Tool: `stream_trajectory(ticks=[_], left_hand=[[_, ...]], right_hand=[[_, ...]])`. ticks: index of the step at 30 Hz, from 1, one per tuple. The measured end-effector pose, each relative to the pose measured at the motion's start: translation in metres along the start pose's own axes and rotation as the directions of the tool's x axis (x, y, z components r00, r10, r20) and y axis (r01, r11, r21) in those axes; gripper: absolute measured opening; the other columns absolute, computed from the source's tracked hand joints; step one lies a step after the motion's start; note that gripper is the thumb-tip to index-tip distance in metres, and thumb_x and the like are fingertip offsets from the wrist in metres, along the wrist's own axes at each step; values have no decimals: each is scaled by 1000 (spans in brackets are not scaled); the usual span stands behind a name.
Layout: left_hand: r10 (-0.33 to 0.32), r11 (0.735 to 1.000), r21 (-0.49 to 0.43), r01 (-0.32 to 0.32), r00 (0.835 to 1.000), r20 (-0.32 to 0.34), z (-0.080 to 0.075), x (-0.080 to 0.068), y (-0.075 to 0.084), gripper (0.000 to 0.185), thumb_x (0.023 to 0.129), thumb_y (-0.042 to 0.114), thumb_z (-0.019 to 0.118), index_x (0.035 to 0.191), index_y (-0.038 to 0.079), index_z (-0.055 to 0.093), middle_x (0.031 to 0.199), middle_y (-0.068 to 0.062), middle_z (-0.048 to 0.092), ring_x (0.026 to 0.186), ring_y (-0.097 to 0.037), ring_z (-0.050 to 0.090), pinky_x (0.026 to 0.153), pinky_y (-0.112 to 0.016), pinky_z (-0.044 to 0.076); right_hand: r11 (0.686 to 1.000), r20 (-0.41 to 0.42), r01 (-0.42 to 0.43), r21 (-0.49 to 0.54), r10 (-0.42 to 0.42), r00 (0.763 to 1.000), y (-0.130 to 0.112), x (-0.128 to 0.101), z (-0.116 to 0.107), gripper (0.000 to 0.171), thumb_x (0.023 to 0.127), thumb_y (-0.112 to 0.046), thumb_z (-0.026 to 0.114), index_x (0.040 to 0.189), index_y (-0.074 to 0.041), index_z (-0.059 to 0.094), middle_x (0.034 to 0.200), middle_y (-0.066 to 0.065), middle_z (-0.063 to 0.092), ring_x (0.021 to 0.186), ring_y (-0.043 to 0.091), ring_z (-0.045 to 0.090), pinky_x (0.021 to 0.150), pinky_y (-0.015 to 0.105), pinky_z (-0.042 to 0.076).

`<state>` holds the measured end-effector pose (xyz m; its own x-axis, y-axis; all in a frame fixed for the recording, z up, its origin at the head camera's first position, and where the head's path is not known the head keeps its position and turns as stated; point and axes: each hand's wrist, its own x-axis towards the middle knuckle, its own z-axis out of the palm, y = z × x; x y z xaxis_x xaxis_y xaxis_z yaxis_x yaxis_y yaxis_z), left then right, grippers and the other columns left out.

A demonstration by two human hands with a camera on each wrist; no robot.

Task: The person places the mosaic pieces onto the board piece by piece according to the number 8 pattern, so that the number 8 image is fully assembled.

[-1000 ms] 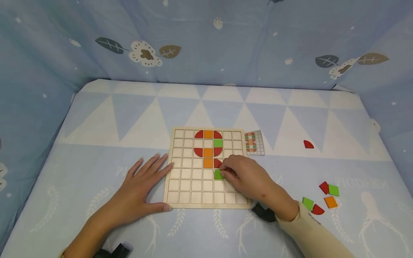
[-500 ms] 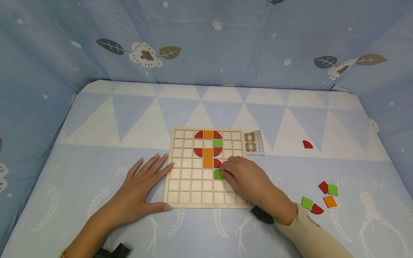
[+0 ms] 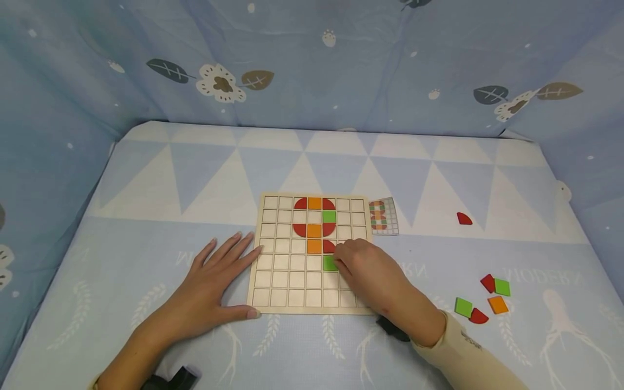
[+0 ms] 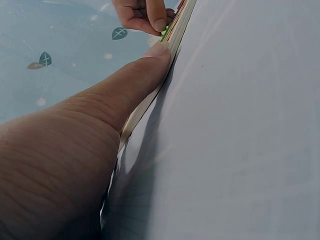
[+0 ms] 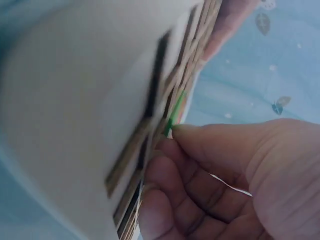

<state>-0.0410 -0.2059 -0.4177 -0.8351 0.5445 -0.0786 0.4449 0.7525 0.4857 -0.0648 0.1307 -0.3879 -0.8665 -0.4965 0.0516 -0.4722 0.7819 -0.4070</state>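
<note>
A pale wooden grid board lies flat on a light blue patterned cloth surface, with red quarter-round, orange square and green square tiles already seated in its upper middle cells. The left hand rests flat with straight, spread fingers, its fingertips against the board's left edge and its thumb along the near edge, so it seems to steady the board; the left wrist view shows that thumb pressed right to the board's rim. The right hand lies over the board's right half, its fingertips curled and pinching a small green square tile, which sits at a cell in the row just below the lowest orange and red tiles, still slightly askew. The step in hand looks like seating this green tile into its cell. The next move would call for squaring the tile to the cell walls and pressing it level before the fingers let go, while the left hand holds the board from sliding. A small printed pattern card lies just beside the board's upper right corner, a lone red quarter-round tile lies well apart to the right, and a loose cluster of spare tiles waits near the right forearm.
</note>
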Motion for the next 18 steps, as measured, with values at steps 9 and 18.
stream_trajectory(ticks=[9,18], left_hand=[[2,1000,2,-2,1000,12,3,2,0,108,82,80,67,168,27,26,175,3,13,161,-25,6,126,-47,-5],[12,1000,25,-12,1000,-9,1,0,-1,109,82,79,68,168,26,27,175,0,15,161,-26,9,126,-47,-5]], right_hand=[[983,11,-170,66,169,985,33,-7,-55,22,99,-19,74,117,-6,75,111,5,73,103,24,65,93,47,55],[929,13,-366,-51,367,930,89,-17,-100,57,100,-27,71,142,8,55,157,36,35,144,58,29,112,73,29]])
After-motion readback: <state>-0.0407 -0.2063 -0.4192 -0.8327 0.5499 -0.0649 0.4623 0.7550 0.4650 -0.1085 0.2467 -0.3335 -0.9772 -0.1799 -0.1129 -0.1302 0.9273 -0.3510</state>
